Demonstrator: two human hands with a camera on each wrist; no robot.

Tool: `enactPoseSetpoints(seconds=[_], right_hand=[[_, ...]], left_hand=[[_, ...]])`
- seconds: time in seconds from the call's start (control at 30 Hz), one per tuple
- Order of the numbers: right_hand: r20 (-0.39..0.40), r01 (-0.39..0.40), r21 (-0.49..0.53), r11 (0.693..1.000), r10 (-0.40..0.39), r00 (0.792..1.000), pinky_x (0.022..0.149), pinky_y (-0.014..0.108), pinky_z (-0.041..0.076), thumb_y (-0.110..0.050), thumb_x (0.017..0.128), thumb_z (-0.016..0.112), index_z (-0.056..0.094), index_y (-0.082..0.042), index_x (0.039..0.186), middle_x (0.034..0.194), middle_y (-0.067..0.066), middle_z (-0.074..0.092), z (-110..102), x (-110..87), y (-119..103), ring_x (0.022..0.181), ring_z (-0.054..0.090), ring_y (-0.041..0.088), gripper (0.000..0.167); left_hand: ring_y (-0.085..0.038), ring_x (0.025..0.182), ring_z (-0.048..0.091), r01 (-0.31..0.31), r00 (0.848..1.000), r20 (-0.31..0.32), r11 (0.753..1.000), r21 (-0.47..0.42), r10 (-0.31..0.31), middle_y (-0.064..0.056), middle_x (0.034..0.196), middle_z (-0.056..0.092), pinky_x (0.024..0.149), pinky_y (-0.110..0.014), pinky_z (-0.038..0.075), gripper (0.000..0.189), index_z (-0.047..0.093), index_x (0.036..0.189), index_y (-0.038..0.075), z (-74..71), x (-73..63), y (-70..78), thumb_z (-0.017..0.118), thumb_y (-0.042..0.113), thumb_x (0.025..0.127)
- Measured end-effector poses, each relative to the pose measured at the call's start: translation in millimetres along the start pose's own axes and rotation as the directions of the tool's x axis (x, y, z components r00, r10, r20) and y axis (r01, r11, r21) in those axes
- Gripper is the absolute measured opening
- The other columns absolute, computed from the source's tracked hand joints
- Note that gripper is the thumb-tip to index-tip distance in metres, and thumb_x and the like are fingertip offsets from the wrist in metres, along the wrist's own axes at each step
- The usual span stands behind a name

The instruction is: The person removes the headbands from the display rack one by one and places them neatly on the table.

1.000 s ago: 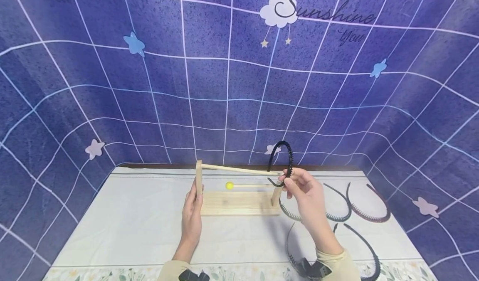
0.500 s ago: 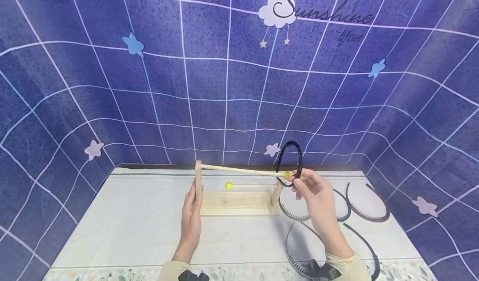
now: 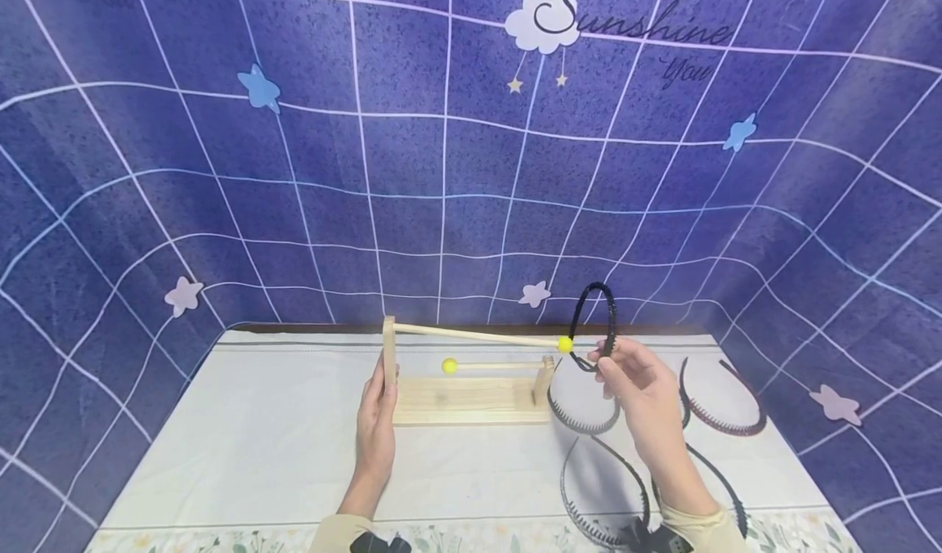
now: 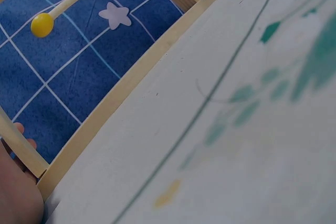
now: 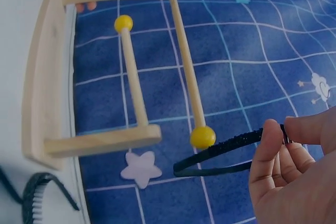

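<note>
A black toothed headband [image 3: 612,324] is pinched between the thumb and fingers of my right hand [image 3: 642,389]. It stands upright just right of the yellow ball [image 3: 565,344] on the free end of the wooden rack's upper rod [image 3: 478,336]. In the right wrist view the ball [image 5: 202,137] overlaps the edge of the headband [image 5: 226,145]. My left hand [image 3: 378,422] grips the left upright [image 3: 390,352] of the rack, thumb in front and fingers partly hidden behind. A lower rod [image 3: 500,366], also ball-tipped, runs leftward from the short right upright [image 3: 543,381].
Several toothed headbands lie on the white tablecloth at right, among them a reddish-dark one [image 3: 724,426] and a grey one [image 3: 581,520] at the front. The rack's base [image 3: 471,402] rests on the cloth [image 3: 250,438]. A blue gridded curtain [image 3: 412,152] hangs behind.
My right hand has drawn the headband rightward along the upper rod and past its ball, which now shows in full. The left hand keeps its grip on the rack.
</note>
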State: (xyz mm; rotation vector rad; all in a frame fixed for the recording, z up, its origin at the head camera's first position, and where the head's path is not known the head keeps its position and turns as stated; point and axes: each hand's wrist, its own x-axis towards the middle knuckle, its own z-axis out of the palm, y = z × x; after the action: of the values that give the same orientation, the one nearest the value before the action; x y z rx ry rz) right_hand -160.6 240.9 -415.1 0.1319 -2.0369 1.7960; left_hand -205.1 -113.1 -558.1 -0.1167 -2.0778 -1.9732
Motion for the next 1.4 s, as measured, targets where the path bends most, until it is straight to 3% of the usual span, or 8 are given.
enactPoseSetpoints(seconds=[0.13, 0.33, 0.57, 0.87, 0.97, 1.07, 1.2, 1.4], right_hand=[[-0.021, -0.006, -0.120, 0.993, 0.003, 1.000, 0.068, 0.022, 0.059, 0.000, 0.107, 0.071, 0.074, 0.006, 0.124, 0.106, -0.006, 0.080, -8, -3.8, 4, 0.083, 0.071, 0.009, 0.017], [-0.029, 0.034, -0.291, 0.956, -0.044, 0.999, 0.066, 0.021, 0.060, 0.000, 0.103, 0.077, 0.077, 0.000, 0.123, 0.100, 0.005, 0.079, -19, -9.8, 19, 0.081, 0.071, 0.004, 0.020], [-0.040, 0.088, -0.354, 0.931, -0.109, 0.993, 0.084, 0.011, 0.059, 0.006, 0.099, 0.079, 0.079, 0.000, 0.120, 0.117, 0.005, 0.076, -35, -14.3, 35, 0.086, 0.071, 0.000, 0.022], [-0.054, 0.116, -0.431, 0.895, -0.155, 0.986, 0.074, 0.007, 0.057, 0.013, 0.095, 0.079, 0.077, 0.005, 0.123, 0.107, 0.024, 0.078, -65, -23.3, 50, 0.076, 0.070, -0.003, 0.030], [-0.064, 0.105, -0.443, 0.890, -0.148, 0.987, 0.066, 0.010, 0.058, 0.014, 0.094, 0.079, 0.077, 0.006, 0.123, 0.102, 0.018, 0.079, -74, -25.1, 52, 0.073, 0.070, -0.002, 0.031], [-0.081, 0.067, -0.451, 0.890, -0.116, 0.990, 0.061, 0.014, 0.059, 0.014, 0.095, 0.078, 0.075, 0.006, 0.125, 0.099, 0.000, 0.077, -83, -26.9, 52, 0.073, 0.070, -0.002, 0.031], [-0.103, -0.002, -0.476, 0.879, -0.053, 0.993, 0.064, 0.017, 0.063, 0.009, 0.099, 0.077, 0.074, 0.004, 0.129, 0.103, -0.019, 0.070, -95, -30.1, 51, 0.080, 0.069, -0.005, 0.031], [-0.143, -0.103, -0.526, 0.844, 0.031, 0.989, 0.062, 0.017, 0.060, -0.011, 0.104, 0.080, 0.075, 0.001, 0.129, 0.099, -0.017, 0.076, -113, -33.3, 50, 0.078, 0.069, -0.004, 0.028]], left_hand=[[-0.026, 0.164, 0.036, -0.007, 1.000, -0.004, 1.000, -0.005, 0.007, -0.006, 0.173, 0.037, 0.127, -0.015, 0.025, 0.056, 0.024, 0.178, 0.032, 0.6, -0.1, 0.3, 0.033, 0.038, 0.123], [-0.025, 0.164, 0.036, -0.018, 1.000, -0.006, 1.000, -0.004, 0.018, -0.004, 0.175, 0.036, 0.128, -0.015, 0.025, 0.056, 0.024, 0.178, 0.031, 1.0, 0.7, -0.2, 0.033, 0.037, 0.122], [-0.027, 0.164, 0.036, -0.025, 1.000, -0.005, 1.000, -0.008, 0.025, -0.003, 0.175, 0.036, 0.126, -0.012, 0.025, 0.057, 0.023, 0.178, 0.030, 1.5, 0.7, -1.0, 0.033, 0.037, 0.122], [-0.025, 0.164, 0.036, -0.007, 1.000, -0.006, 1.000, 0.005, 0.007, -0.002, 0.176, 0.035, 0.131, -0.022, 0.025, 0.057, 0.023, 0.178, 0.032, 0.7, 0.9, 0.4, 0.033, 0.039, 0.122], [-0.023, 0.164, 0.036, -0.001, 1.000, -0.009, 1.000, 0.011, 0.001, -0.001, 0.176, 0.036, 0.135, -0.032, 0.024, 0.056, 0.024, 0.178, 0.033, 0.2, 0.5, 2.1, 0.033, 0.039, 0.122], [-0.023, 0.164, 0.037, 0.006, 1.000, -0.011, 1.000, 0.015, -0.006, -0.002, 0.175, 0.036, 0.137, -0.041, 0.023, 0.056, 0.024, 0.178, 0.033, 0.1, 0.1, 3.8, 0.033, 0.040, 0.122], [-0.022, 0.163, 0.038, 0.016, 1.000, -0.002, 1.000, 0.018, -0.016, -0.006, 0.172, 0.037, 0.137, -0.050, 0.020, 0.057, 0.022, 0.178, 0.034, 0.4, 0.2, 3.9, 0.032, 0.042, 0.122], [-0.024, 0.163, 0.038, 0.010, 1.000, -0.006, 1.000, 0.014, -0.010, -0.004, 0.172, 0.037, 0.137, -0.049, 0.021, 0.057, 0.023, 0.178, 0.032, 0.8, 0.9, 1.3, 0.032, 0.042, 0.122]])
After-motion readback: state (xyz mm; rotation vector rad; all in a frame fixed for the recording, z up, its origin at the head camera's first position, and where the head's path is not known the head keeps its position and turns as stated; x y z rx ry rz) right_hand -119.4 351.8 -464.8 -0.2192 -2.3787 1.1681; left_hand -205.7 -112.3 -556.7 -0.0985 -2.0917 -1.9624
